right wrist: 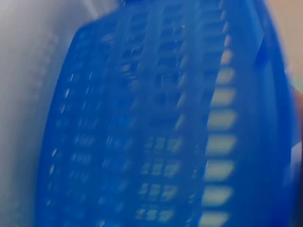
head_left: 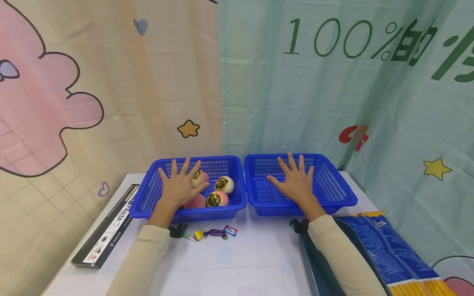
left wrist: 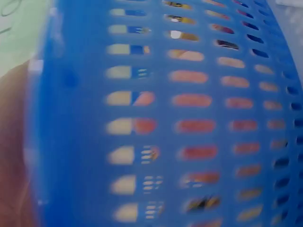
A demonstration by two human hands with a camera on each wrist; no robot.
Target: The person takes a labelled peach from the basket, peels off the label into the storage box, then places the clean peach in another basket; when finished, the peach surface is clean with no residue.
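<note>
1. Blue moulded plastic forms the left slotted rectangular basket (head_left: 211,215), with a smooth rolled rim and sloping walls; it stands on the table at the person's left.
2. Inside it sit rounded balls with black-and-yellow printed labels: a cream-white ball (head_left: 224,185), a pink ball (head_left: 218,199) just in front of it, and two more pink ones partly hidden by the left hand (head_left: 180,185). Pink also shows through the wall slots in the left wrist view.
3. The left hand is over this basket, fingers straight and fanned apart, gripping nothing; whether it touches the rim, I cannot tell.
4. A matching blue slotted plastic basket (head_left: 277,210) stands just beside the first. The right hand (head_left: 297,185) is over it, fingers likewise spread wide and holding nothing.
5. In front of the left basket lie a yellow-wrapped round lollipop (head_left: 198,235), a shiny purple twist-wrapped sweet (head_left: 215,233) and a small flat red-white-and-blue packet (head_left: 231,231).
6. Along the left edge lies a long black-and-white box printed "PASTA" (head_left: 107,232); at the right, a creased blue-and-yellow bag (head_left: 389,246).
7. Beneath is the smooth white table (head_left: 259,259); behind hangs wrinkled beige-and-mint cloth (head_left: 259,102).
</note>
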